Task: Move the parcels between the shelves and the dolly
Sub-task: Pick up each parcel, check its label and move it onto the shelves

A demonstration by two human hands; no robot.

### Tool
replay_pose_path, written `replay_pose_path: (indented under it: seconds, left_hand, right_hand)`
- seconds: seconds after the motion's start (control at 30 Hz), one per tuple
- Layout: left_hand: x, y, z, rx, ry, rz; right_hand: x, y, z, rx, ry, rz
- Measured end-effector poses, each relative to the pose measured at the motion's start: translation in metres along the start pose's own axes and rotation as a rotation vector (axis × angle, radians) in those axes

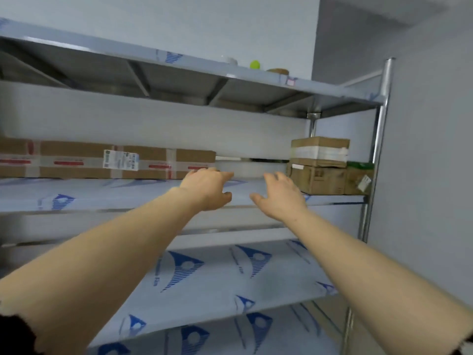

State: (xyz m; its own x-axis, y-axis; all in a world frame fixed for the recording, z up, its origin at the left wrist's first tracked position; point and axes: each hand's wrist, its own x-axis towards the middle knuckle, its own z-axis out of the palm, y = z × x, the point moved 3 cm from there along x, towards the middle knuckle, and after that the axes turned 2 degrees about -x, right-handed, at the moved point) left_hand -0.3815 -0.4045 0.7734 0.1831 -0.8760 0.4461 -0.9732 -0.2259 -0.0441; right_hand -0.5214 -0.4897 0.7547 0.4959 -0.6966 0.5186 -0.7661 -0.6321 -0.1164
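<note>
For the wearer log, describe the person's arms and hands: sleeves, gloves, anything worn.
The left forearm and right forearm are bare. The left hand and right hand wear no gloves; no watch, bracelet or ring shows. A dark sleeve is pushed up the left arm at the frame's corner; a dark scrap at the right arm's corner may be its sleeve.

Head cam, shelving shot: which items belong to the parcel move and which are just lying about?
Job: long taped carton, small taped box stacked on a brown box, flat white item between them, middle shelf, left hand and right hand, both open, reaching in.

Lying about: green ball, brown round object and white object on the top shelf.
</note>
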Motion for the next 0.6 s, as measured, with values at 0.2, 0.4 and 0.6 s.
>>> replay_pose_path:
  seconds: [0.2, 0.4, 0.6]
  left_hand:
    - [0.112, 0.054, 0.024, -0.112, 0.028, 0.119]
    - [0.208, 0.09, 0.035, -0.2, 0.101, 0.169]
    - [0.277, 0.131, 0.058, -0.177, 0.117, 0.19]
  right_hand:
    - [0.07, 0.103, 0.0, 0.054, 0.079, 0.159]
    - [0.146, 0.175, -0.005, 0.101, 0.171, 0.252]
    - [0.189, 0.244, 0.0, 0.191, 0.272, 0.344]
